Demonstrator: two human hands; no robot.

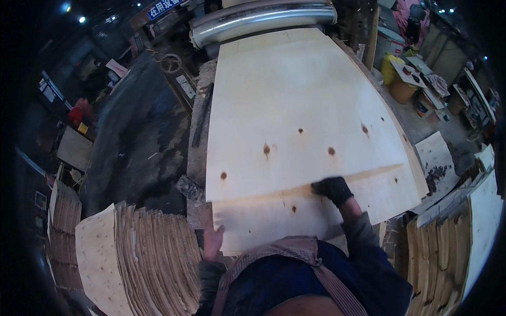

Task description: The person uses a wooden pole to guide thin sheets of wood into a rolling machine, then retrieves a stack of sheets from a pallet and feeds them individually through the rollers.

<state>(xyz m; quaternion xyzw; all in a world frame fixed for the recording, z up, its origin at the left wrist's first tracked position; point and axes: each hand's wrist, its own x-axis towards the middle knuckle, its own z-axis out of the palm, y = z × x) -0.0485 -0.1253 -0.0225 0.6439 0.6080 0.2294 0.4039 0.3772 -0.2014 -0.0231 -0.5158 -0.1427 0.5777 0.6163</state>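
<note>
Wood sheets [284, 100], pale with brown knots, lie overlapping on the tabletop [196, 163] before a shiny metal roller [263, 25]. The gloved right hand [332, 190] rests on them, fingers bunched; the blurred left hand [213, 242] is at their near left edge; I cannot tell whether either pinches. A dark bar [203, 116] lies along the left side, a veneer stack [155, 258] stands nearer left, a second stack [437, 253] right, and a round drum [389, 41] beyond.

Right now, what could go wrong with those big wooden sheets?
The left hand looks bare near the edge of the wooden sheets, so it might catch a splinter. The dark knots could be weak spots, so the wood might crack there.
</note>
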